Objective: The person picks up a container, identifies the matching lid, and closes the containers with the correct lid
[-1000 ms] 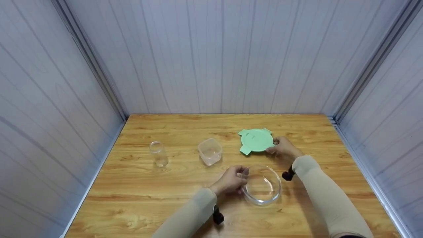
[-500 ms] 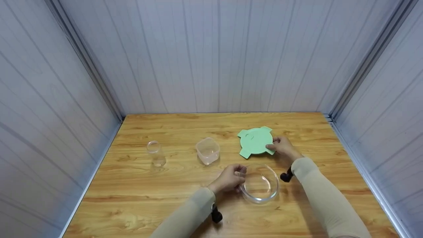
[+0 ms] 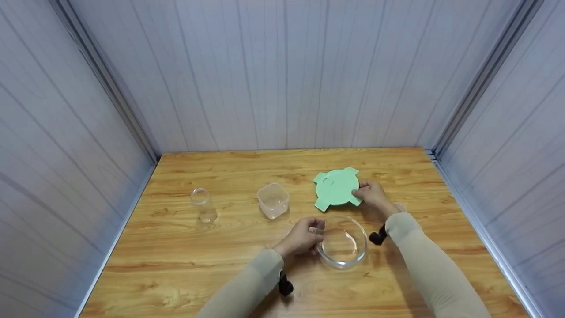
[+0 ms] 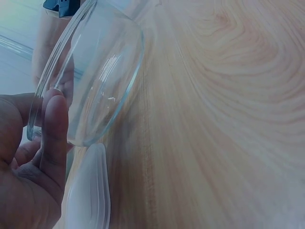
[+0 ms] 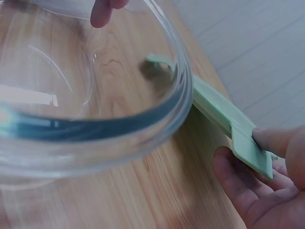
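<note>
A clear round glass bowl is near the front of the wooden table; whether its base touches the table is unclear. My left hand pinches its left rim, thumb on one side of the glass and fingers on the other, as the left wrist view shows. Behind the bowl is a light green round lid with tabs around its edge. My right hand pinches one tab between thumb and fingers. In the right wrist view the lid tilts, with its held side off the table and its far side low.
A translucent square plastic container stands left of the lid. Farther left is a clear cylindrical jar. Pale panel walls close in the wooden table at the back and both sides.
The right hand has raised its side of the green lid a little, and the lid tilts more. The left hand keeps hold of the bowl. The head view has shifted slightly.
</note>
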`<state>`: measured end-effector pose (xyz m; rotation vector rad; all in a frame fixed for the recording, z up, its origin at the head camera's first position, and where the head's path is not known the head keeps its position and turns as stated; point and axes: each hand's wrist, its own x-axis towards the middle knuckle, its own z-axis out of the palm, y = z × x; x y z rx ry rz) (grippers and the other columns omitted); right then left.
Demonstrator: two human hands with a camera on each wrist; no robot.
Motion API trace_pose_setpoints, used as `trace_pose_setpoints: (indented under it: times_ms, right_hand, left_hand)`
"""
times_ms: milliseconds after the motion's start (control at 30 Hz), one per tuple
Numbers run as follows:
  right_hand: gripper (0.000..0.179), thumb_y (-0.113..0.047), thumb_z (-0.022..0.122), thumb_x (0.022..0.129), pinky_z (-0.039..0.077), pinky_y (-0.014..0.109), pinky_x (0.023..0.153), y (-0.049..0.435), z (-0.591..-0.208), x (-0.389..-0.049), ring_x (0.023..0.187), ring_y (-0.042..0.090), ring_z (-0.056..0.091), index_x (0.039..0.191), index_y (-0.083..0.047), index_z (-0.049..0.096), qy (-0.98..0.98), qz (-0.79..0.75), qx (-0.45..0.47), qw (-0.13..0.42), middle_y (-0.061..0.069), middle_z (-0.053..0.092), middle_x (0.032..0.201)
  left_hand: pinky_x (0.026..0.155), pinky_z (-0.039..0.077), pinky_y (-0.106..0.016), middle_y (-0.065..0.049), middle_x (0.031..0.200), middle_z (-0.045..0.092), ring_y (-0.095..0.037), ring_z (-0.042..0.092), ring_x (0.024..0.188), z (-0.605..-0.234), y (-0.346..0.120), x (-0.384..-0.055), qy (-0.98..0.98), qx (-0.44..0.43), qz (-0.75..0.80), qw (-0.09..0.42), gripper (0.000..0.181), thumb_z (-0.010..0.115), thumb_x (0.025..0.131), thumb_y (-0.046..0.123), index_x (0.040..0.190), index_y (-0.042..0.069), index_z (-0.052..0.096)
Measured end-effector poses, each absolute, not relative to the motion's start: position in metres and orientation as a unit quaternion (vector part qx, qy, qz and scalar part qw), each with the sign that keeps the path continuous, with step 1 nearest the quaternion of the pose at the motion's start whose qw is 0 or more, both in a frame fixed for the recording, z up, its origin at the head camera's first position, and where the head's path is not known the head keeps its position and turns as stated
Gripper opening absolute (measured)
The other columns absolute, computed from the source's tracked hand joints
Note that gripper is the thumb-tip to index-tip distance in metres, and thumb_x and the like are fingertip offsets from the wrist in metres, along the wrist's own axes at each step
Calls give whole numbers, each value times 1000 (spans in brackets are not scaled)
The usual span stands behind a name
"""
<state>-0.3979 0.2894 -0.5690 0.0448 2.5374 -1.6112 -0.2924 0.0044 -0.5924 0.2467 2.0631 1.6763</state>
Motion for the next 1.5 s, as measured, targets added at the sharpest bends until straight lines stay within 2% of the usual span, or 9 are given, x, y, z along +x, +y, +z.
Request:
trace_pose_setpoints:
  times_ms: [233, 400, 567, 733, 800, 933, 1100, 1300, 1500]
  right_hand:
    - [46, -9, 67, 106, 58, 20, 75, 284, -563, -391, 91, 7, 65, 141, 18, 53, 811, -580, 34, 72, 17, 72, 119]
    - [47, -4, 66, 105, 60, 23, 80, 280, -563, -388, 99, 13, 67, 144, 16, 49, 762, -640, 70, 76, 16, 67, 122]
    - [47, -1, 67, 103, 60, 23, 80, 279, -564, -384, 103, 17, 67, 143, 18, 51, 755, -649, 81, 54, 18, 66, 124]
    - [44, 3, 68, 101, 60, 23, 75, 278, -563, -382, 93, 13, 67, 138, 21, 54, 743, -663, 87, 34, 14, 69, 112]
    - [43, 3, 67, 101, 60, 23, 74, 278, -561, -381, 91, 12, 66, 137, 21, 55, 743, -663, 88, 29, 12, 69, 110]
    - [42, 2, 67, 102, 60, 23, 74, 277, -557, -377, 90, 11, 66, 137, 21, 55, 735, -671, 89, 26, 10, 68, 108]
    - [40, 3, 66, 102, 61, 21, 73, 275, -555, -373, 88, 10, 68, 136, 21, 55, 721, -687, 87, 24, 11, 69, 108]
    - [42, -1, 65, 104, 61, 22, 74, 276, -549, -366, 91, 11, 68, 139, 19, 54, 724, -684, 89, 32, 12, 67, 113]
    - [45, -5, 66, 105, 61, 23, 78, 279, -544, -361, 93, 12, 67, 142, 16, 52, 725, -680, 100, 38, 12, 65, 116]
  left_hand:
    - [48, 54, -22, -18, 132, 68, -11, 60, 57, -590, 3, -294, 751, 101, 609, 235, 46, 65, 95, -5, 141, -4, 61]
    - [48, 54, -22, -19, 139, 67, -10, 60, 57, -591, 2, -294, 753, 117, 605, 231, 44, 68, 101, 5, 143, -4, 60]
    - [48, 54, -24, -12, 129, 70, -11, 60, 57, -590, 2, -294, 759, 121, 600, 223, 42, 70, 106, 16, 142, -4, 62]
    - [52, 56, -25, -14, 128, 69, -13, 64, 77, -588, 1, -295, 767, 119, 598, 198, 44, 70, 107, 19, 144, -2, 61]
    - [54, 57, -25, -14, 130, 69, -14, 65, 76, -587, 0, -297, 773, 120, 594, 188, 46, 70, 106, 20, 145, -2, 59]
    - [54, 59, -29, -11, 123, 69, -14, 63, 61, -585, -3, -299, 785, 125, 580, 176, 47, 70, 107, 24, 145, 0, 58]
    - [66, 64, -34, -11, 122, 70, -15, 69, 75, -580, -7, -302, 802, 132, 559, 160, 50, 71, 107, 31, 144, -1, 58]
    - [80, 67, -40, -16, 125, 68, -22, 72, 89, -572, -10, -303, 807, 150, 553, 144, 52, 71, 107, 29, 146, -4, 57]
    - [94, 63, -45, -21, 131, 68, -32, 71, 111, -565, -13, -305, 820, 164, 537, 114, 54, 70, 107, 30, 146, -6, 58]
